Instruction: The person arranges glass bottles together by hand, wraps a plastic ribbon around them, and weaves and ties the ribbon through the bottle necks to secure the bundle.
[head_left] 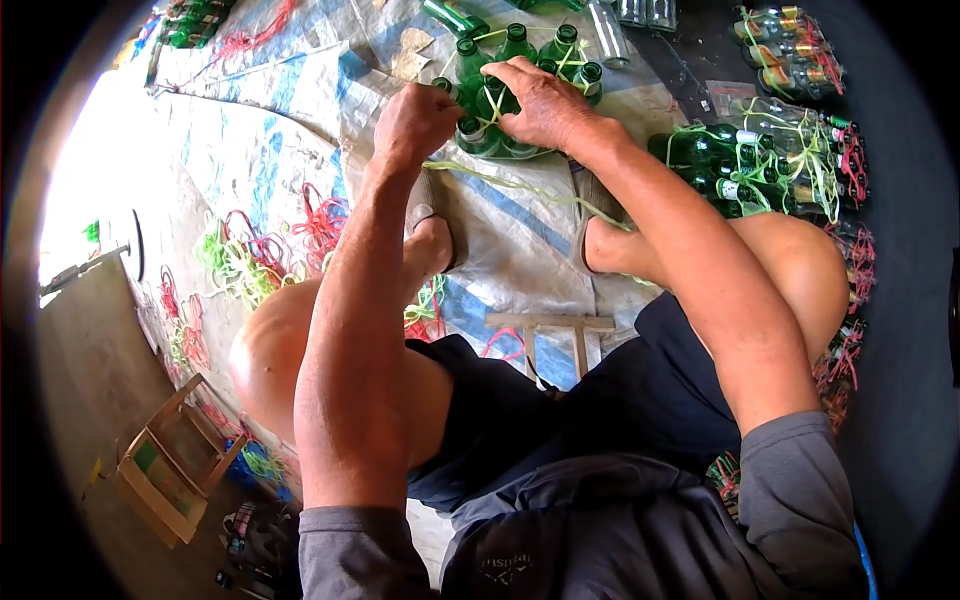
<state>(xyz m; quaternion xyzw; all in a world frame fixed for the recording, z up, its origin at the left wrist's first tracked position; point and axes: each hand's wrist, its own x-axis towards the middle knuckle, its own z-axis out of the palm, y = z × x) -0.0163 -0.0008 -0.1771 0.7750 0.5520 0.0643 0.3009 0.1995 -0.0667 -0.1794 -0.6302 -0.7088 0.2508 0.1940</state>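
Note:
Several green glass bottles [515, 42] stand upright in a cluster at the top middle, with yellow-green string [570, 62] running around and between their necks. My left hand [415, 122] is closed at the cluster's left edge; what its fingers hold is too small to make out. Over the bottles' near right side lies my right hand [540, 103], its fingers apart and bent across the necks, close to the string. A loose length of the string trails from the cluster over the sheet toward my right leg.
A blue and white sheet [500, 215] covers the ground. Tied bottles [715, 150] lie at the right, more [790, 50] at the upper right. Red and green string [250, 250] is heaped at the left. A small wooden stool [550, 322] stands between my legs.

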